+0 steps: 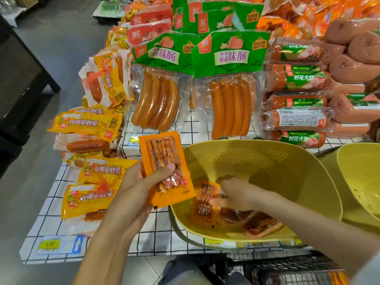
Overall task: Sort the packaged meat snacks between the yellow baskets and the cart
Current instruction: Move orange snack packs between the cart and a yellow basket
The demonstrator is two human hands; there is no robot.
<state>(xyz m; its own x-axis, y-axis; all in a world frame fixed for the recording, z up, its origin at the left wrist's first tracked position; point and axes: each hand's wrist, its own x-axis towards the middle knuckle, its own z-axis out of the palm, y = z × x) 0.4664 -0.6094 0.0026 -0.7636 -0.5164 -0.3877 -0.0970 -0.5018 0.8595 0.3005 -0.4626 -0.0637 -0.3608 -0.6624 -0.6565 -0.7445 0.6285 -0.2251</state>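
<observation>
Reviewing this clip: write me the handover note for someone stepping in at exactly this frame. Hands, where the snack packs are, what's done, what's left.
Left hand: holds one orange snack pack above the table edge, beside the near yellow basket.
Right hand: inside that basket, on another orange pack; grip blurred.
Done: one pack is out of the basket, in hand.
Left: several packs still lie in the basket bottom. Second yellow basket at right, contents not visible. Cart below, holding some packs.

We see basket (pixel 267 159) on display table (pixel 156 239), second basket (pixel 362 171) right of it. Snack packets (pixel 202 204) in first basket. Sausage packs (pixel 228 99) behind. Cart (pixel 292 268) before table.
</observation>
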